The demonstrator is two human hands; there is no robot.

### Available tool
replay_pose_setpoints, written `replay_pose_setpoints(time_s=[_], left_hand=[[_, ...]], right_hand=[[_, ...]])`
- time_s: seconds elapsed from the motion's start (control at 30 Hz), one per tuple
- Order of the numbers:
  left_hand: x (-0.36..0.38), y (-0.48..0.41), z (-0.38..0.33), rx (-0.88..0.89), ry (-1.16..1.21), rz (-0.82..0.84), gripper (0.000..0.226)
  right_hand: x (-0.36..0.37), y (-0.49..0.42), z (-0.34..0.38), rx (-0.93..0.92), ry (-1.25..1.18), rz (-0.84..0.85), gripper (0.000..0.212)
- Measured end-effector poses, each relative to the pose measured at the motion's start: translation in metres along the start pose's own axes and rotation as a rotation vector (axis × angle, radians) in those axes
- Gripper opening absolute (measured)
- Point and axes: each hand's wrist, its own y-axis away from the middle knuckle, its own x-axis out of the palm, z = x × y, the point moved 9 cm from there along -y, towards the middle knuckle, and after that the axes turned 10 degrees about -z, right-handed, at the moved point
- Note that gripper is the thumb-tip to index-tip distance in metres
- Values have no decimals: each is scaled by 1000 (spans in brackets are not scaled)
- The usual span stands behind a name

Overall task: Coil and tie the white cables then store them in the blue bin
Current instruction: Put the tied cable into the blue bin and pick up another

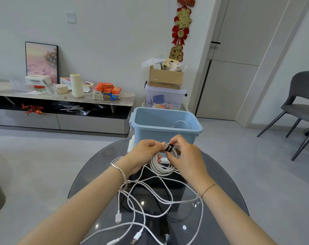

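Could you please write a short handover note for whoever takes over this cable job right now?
The left hand grips the coiled cable; the right hand pinches the black strap around its top.
The blue bin stands behind the hands, one white cable already inside.
Done: this coil wound, strap around it.
Left: put it in the bin, then coil and tie the loose cables on the table.

Bin (165, 133) at table (220, 183) far edge, a cable (182, 123) inside. Coil (160, 167) just before bin, between left hand (144, 153) and right hand (185, 156), above table. Loose cables (130, 200) on table, nearer. Console (70, 100) far left, chair (302, 103) far right. Box (165, 78) on tub (165, 98) behind bin.
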Motion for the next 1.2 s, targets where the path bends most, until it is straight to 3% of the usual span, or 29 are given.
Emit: replay_pose_setpoints(time_s=[0.13, 0.3, 0.57, 0.73, 0.83, 0.93, 1.03, 1.2], left_hand=[[-4, -19, -13, -91, 110, 41, 24], [-14, -49, -44, -46, 69, 81, 21], [-43, -110, -84, 143, -39, -11, 20], [-55, -156, -95, 305, -203, -125, 26], [-72, -183, -76, 337, -390, -219, 38], [-89, -199, -32, 212, -466, -238, 59], [-92, -202, -8, 173, -388, -213, 69], [-93, -209, -5, 203, -318, -255, 64]], right_hand=[[0, -26, 7, -40, 33, -26, 20], [-1, -70, 13, -81, 10, -46, 18], [25, -141, -16, 277, -371, 174, 23], [42, -190, -32, 220, -201, 95, 20], [68, -208, -71, 345, -178, 82, 24], [108, -205, -111, 490, -137, 160, 30], [153, -189, -130, 615, -183, 256, 33], [205, -184, -137, 651, -75, 437, 29]])
